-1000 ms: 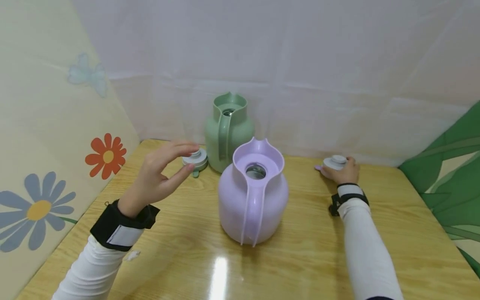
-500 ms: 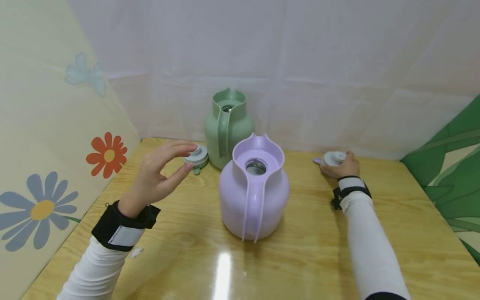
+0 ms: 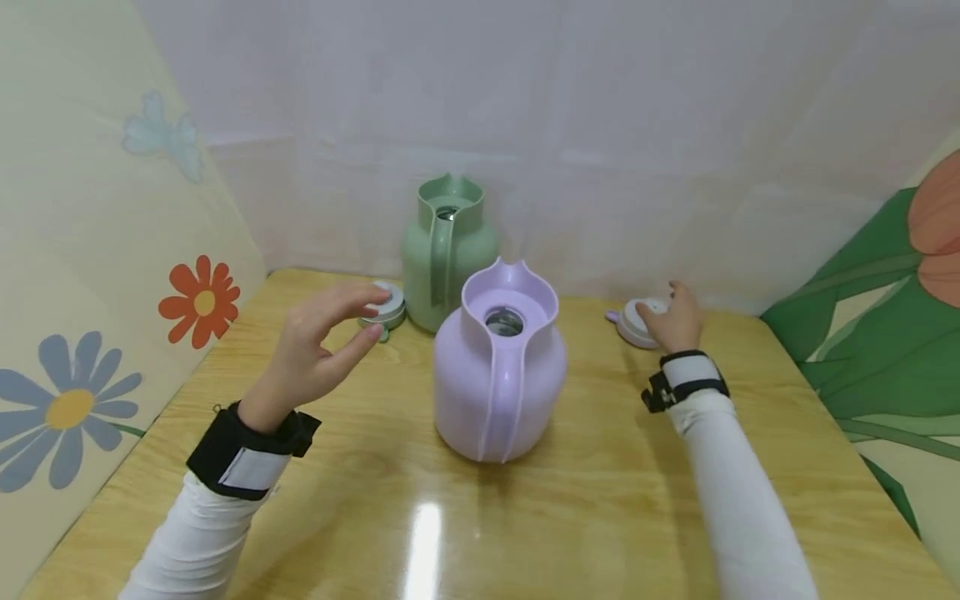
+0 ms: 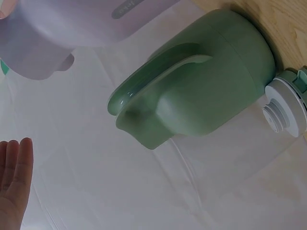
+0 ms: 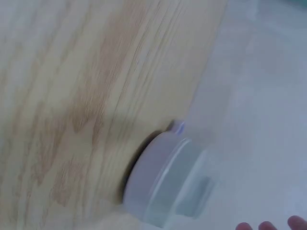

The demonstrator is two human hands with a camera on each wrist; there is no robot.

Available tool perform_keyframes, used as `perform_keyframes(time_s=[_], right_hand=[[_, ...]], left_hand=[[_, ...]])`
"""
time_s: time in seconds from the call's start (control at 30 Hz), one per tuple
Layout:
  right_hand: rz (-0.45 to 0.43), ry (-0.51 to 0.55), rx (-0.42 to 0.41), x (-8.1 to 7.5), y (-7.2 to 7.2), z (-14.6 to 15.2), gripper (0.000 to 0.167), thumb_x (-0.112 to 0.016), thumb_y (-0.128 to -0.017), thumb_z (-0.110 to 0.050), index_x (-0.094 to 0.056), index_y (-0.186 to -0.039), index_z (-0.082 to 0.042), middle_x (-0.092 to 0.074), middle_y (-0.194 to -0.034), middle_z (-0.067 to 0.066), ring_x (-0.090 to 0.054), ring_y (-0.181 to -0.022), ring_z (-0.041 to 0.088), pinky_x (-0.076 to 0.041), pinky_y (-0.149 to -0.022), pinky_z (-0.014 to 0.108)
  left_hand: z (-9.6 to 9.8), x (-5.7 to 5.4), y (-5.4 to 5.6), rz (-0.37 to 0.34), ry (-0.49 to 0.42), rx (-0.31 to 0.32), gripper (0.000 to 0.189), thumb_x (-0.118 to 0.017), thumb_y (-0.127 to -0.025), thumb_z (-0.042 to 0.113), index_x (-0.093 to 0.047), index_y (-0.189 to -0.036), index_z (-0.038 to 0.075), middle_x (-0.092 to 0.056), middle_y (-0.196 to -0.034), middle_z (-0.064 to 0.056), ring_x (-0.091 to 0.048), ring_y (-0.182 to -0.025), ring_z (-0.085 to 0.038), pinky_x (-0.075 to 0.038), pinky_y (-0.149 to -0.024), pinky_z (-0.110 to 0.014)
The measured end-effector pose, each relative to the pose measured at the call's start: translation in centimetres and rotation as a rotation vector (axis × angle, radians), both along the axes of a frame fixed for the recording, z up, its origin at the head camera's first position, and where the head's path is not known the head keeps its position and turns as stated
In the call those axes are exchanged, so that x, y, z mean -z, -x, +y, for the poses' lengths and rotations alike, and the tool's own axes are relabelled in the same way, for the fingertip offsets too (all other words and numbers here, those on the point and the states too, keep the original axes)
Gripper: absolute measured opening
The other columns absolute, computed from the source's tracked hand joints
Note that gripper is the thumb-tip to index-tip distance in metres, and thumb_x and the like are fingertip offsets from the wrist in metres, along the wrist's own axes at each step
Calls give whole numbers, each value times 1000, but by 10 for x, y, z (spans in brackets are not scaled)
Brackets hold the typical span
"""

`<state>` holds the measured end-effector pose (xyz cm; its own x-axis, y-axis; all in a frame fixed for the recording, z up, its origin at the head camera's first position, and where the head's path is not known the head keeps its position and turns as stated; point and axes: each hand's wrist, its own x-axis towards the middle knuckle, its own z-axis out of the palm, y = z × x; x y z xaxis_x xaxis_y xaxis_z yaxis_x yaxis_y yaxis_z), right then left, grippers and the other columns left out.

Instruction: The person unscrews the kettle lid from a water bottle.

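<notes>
My right hand (image 3: 678, 321) is spread beside a lilac-and-white flask lid (image 3: 637, 325), which lies stopper side up on the table at the back right. In the right wrist view, the fingertips show apart from the lid (image 5: 163, 179). My left hand (image 3: 318, 346) hangs in the air at the left, thumb and fingers parted around nothing. Beyond its fingertips in the head view is a green-and-white lid (image 3: 390, 307), also stopper side up. A lilac thermos jug (image 3: 468, 392) stands mid-table with its mouth uncovered. Behind it stands a green thermos jug (image 3: 420, 267), likewise lidless.
The wooden table (image 3: 600, 500) meets a white cloth backdrop (image 3: 637, 167) along its back edge. A flower-printed panel (image 3: 75, 275) borders the left side. Green leaf and tulip decor (image 3: 862, 333) stands along the right side.
My right hand has let go of the lilac lid and its fingers have lifted off and spread. The left hand holds the same pose. The head view has shifted slightly.
</notes>
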<state>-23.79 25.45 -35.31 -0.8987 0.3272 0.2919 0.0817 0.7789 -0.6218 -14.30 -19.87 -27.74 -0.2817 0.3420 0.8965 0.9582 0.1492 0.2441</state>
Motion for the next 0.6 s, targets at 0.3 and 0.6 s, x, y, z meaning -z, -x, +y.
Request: perform_keyframes(time_s=[0.3,0.6], right_hand=[[125,34,2,-10,-37,-24,57,-55,-88,-25,-36,-134,3,-51,-118,29,-55,-97,41,-45,-80,49],[418,-26,-140,-43,-81,-68,37,-62,-85,-16,-56,-112,7,-64,-90,26,-62,-74,38,-50,-64,47]], left_hand=[[-2,12,0,-79,-24,58,36,-55,-91,23,-58,-104,-10,-61,-102,-18,-59,-95,-17,-51,-73,-28],[-3,26,-3,-150,-35,106,30,-57,-89,13,-56,-105,-13,-61,-105,-13,-57,-98,-17,-52,-74,-32]])
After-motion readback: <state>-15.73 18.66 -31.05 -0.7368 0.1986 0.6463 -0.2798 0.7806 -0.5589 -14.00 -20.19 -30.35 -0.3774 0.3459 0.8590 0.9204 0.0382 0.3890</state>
